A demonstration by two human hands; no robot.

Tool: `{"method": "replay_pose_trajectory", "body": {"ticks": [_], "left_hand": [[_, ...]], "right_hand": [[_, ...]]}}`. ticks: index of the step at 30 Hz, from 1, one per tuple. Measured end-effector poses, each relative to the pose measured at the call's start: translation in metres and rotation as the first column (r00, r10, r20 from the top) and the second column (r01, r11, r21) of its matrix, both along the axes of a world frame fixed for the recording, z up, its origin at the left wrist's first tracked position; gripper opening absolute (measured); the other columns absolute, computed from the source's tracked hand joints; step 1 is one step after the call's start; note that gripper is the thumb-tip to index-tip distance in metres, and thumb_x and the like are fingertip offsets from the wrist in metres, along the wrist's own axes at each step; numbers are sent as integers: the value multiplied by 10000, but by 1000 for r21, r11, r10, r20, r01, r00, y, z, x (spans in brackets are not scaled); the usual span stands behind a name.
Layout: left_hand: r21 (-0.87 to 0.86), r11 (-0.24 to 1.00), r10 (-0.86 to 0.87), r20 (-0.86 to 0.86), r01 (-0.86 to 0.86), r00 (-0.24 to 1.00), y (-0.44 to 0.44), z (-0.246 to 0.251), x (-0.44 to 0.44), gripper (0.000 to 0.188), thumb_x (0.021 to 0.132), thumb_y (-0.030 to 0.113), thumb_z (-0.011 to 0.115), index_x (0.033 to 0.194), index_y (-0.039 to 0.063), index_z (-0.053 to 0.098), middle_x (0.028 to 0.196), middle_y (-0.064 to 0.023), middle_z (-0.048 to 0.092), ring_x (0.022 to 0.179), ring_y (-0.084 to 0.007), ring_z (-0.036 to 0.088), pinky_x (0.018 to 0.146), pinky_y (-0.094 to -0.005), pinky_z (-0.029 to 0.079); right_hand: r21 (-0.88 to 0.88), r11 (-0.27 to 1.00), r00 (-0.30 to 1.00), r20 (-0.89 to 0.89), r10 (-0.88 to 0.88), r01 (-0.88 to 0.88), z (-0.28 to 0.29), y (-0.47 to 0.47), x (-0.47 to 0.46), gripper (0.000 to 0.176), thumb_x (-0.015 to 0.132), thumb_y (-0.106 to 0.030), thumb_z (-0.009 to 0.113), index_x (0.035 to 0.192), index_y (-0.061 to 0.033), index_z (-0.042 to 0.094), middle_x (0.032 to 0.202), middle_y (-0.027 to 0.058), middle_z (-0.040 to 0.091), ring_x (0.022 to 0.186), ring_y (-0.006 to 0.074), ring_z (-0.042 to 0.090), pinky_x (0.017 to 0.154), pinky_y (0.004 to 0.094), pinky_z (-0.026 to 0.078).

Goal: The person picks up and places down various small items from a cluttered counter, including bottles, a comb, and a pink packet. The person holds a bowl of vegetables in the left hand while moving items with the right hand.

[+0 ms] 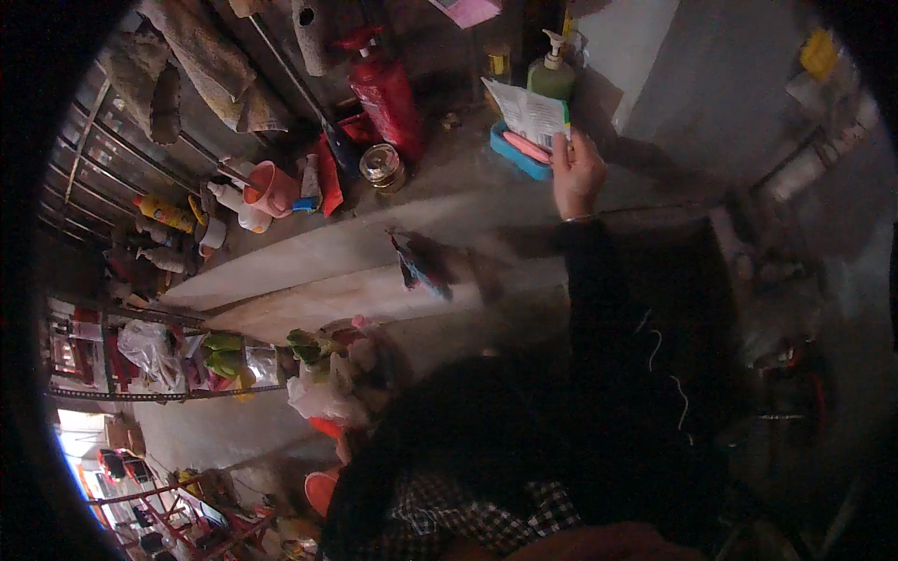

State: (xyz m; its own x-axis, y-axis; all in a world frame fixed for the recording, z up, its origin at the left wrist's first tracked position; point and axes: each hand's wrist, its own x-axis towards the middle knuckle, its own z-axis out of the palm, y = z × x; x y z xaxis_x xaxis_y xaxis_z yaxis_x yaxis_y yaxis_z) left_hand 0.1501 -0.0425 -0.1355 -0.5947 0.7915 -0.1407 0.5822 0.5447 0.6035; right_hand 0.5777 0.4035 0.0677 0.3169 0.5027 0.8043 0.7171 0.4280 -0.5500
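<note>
My right hand (579, 172) pinches a white packet with a green edge (537, 112) between thumb and fingers. Small print covers the packet's facing side. Just under the packet is a blue soap dish (519, 160) with a pink bar (526, 147), likely soap, lying in it; the packet hides part of both. Behind them stands a green pump bottle (553, 76) with a pale pump head. My left hand is out of view.
Left along the concrete ledge (449, 179) stand a red pump bottle (386, 98), a lidded round jar (382, 168), a pink cup (268, 188) and a yellow bottle (165, 212). Cloths (203, 63) hang by a window grille. A metal rack (175, 396) holds bagged goods.
</note>
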Motion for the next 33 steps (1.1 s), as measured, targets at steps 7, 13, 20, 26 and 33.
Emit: {"method": "replay_pose_trajectory", "body": {"ticks": [7,13,20,26,33], "left_hand": [[12,1000,23,1,-24,1000,-2,0,4,142,751,163,608,875,95,607,712,-117,627,647,-316,608,560,-397,482],[31,998,51,-4,-51,999,-3,-5,7,147,750,162,610,878,90,608,708,-115,626,642,-309,607,558,-390,482],[77,994,84,8,-84,996,-2,-15,6,153,749,160,613,881,83,609,704,-113,624,637,-301,606,555,-382,482],[113,990,93,-34,-89,995,-2,-18,14,159,748,159,615,884,78,610,700,-111,623,632,-294,605,553,-375,482],[424,906,168,-345,-7,924,-4,-18,37,165,747,157,618,888,71,611,696,-109,622,627,-286,604,551,-367,482]], "right_hand": [[-136,991,995,-93,-21,8,-5,22,14,220,846,-238,590,951,-48,626,785,178,640,716,330,630,617,399,489],[-155,986,998,-32,-60,54,19,18,18,236,858,-231,555,979,-38,617,815,178,645,714,333,633,619,405,490],[6,974,957,185,-223,226,88,29,22,322,831,-303,597,1032,-52,611,917,171,636,782,322,625,678,393,488],[-88,936,798,554,-237,340,152,61,12,370,840,-371,551,973,-32,616,853,165,640,799,352,613,679,438,486],[-457,776,726,688,-1,434,150,142,22,435,721,-419,612,932,-41,661,995,201,621,951,368,586,829,431,445]]}}
